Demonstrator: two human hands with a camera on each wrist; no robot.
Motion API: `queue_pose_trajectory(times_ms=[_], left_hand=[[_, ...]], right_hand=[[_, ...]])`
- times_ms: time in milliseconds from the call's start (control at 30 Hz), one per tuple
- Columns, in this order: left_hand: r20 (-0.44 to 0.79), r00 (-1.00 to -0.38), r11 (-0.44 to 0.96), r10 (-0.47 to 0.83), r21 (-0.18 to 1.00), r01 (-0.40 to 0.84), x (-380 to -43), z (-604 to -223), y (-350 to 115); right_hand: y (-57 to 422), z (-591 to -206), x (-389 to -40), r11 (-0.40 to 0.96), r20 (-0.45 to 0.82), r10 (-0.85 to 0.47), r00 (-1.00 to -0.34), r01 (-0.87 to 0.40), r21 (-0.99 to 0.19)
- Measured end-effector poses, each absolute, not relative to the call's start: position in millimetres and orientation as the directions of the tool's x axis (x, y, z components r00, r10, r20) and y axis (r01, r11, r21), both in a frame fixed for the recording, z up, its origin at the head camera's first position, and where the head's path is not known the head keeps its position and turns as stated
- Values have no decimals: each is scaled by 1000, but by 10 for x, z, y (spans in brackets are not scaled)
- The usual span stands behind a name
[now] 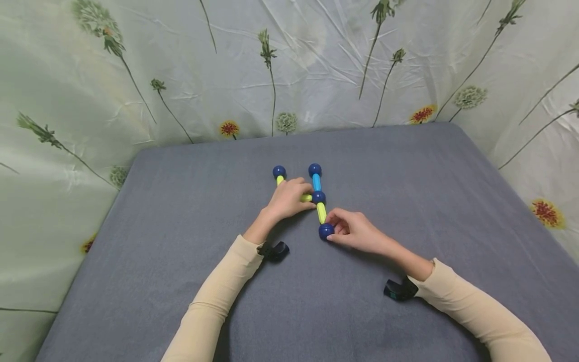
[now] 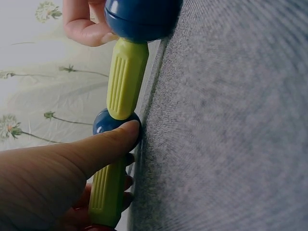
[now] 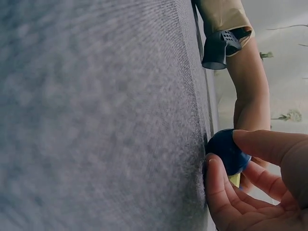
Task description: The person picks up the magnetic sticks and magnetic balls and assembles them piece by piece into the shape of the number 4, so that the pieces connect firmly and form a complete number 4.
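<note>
Blue balls and short ribbed rods join into a branching figure on the grey cloth. My left hand (image 1: 289, 198) grips the crosswise yellow-green rod (image 1: 306, 198), its thumb against the middle blue ball (image 2: 102, 124). From that ball a light blue rod (image 1: 316, 182) runs to a far blue ball (image 1: 314, 169), and a yellow-green rod (image 1: 321, 213) runs to the near blue ball (image 1: 325, 232). My right hand (image 1: 357, 231) pinches this near ball between thumb and fingers. At far left another blue ball (image 1: 279, 171) tops a yellow-green rod (image 1: 280, 179), partly hidden by my left hand.
A grey cloth (image 1: 181, 211) covers the table, with its far edge behind the figure. Behind it hangs a pale curtain (image 1: 316, 75) printed with flowers. Black wrist mounts (image 1: 273, 251) sit at both cuffs. Some red (image 2: 102, 228) shows below the rod in the left wrist view.
</note>
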State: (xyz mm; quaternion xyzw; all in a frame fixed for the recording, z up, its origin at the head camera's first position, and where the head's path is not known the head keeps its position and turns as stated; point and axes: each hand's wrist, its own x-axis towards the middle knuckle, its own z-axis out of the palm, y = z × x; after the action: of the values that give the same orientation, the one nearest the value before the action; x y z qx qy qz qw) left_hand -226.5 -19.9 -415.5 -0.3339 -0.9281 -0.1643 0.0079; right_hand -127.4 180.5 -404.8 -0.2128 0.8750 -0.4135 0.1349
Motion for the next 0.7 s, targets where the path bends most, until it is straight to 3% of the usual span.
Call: queue_pose_trajectory(times_ms=[700], left_hand=[[132, -772, 718, 622, 298, 629, -2277, -4163, -194]], right_hand=[[1740, -4014, -1282, 575, -77, -466, -882, -235, -784]])
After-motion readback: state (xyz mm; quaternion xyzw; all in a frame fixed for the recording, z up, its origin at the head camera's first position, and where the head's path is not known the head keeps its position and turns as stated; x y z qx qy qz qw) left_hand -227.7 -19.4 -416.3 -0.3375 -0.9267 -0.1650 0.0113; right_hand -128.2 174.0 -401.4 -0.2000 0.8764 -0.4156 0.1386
